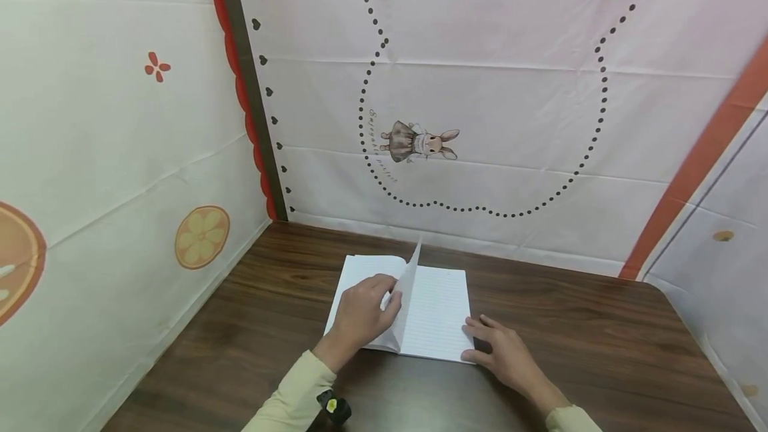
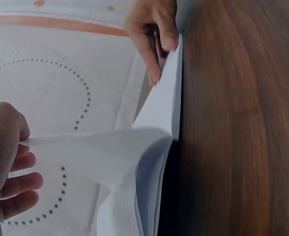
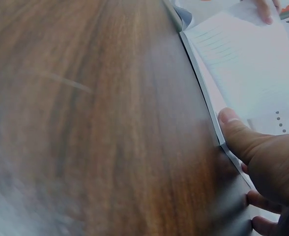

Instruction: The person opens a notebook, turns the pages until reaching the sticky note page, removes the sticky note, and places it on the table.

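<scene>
An open notebook [image 1: 441, 312] with lined white pages lies on the dark wooden table. One leaf [image 1: 409, 285] stands nearly upright at the spine. My left hand [image 1: 363, 309] pinches that leaf between thumb and forefinger; the left wrist view shows the leaf [image 2: 85, 150] curving from the fingers down to the spine, the other fingers loosely bent. At the notebook's right edge is my right hand [image 1: 504, 352], its thumb and fingertips resting on the page border. In the right wrist view, the right thumb [image 3: 233, 125] touches the near right corner of the notebook.
The brown wood-grain table [image 1: 570, 325] extends to both sides of the notebook. Printed cloth [image 1: 480, 119] hangs behind it, with a rabbit figure [image 1: 420, 142] and dotted lines. Another cloth [image 1: 120, 152] borders the left side. A black wrist device [image 1: 334, 407] sits on the left sleeve.
</scene>
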`<move>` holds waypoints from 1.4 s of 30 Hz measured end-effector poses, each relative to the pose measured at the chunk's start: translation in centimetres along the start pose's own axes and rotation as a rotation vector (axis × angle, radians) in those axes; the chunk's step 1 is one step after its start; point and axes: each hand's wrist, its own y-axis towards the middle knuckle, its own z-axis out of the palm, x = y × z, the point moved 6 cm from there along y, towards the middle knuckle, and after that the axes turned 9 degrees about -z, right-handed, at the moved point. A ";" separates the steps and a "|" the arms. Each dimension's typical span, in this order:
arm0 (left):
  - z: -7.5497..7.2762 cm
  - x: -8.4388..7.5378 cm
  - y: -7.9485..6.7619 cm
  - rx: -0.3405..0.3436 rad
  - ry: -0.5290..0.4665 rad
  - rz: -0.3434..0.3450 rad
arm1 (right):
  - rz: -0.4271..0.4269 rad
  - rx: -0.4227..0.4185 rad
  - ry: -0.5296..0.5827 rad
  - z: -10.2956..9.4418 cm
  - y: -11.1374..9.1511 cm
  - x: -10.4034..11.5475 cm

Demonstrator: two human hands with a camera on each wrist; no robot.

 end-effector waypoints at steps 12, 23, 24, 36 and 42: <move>-1.5 3.7 -1.6 -0.011 -0.018 -0.126 | -0.003 0.003 -0.009 0.0 0.0 -0.1; -1.6 6.6 -3.4 0.095 0.030 -0.290 | 0.021 0.010 0.009 -0.2 -0.1 -0.1; -1.5 6.9 -3.6 0.106 0.033 -0.302 | 0.023 0.011 0.010 -0.2 -0.1 0.0; -0.1 9.2 -5.6 0.324 0.103 -0.459 | 0.030 0.011 0.012 0.0 -0.1 0.0; 0.5 9.9 -6.1 0.401 0.134 -0.484 | 0.022 0.008 0.006 -0.1 0.0 0.1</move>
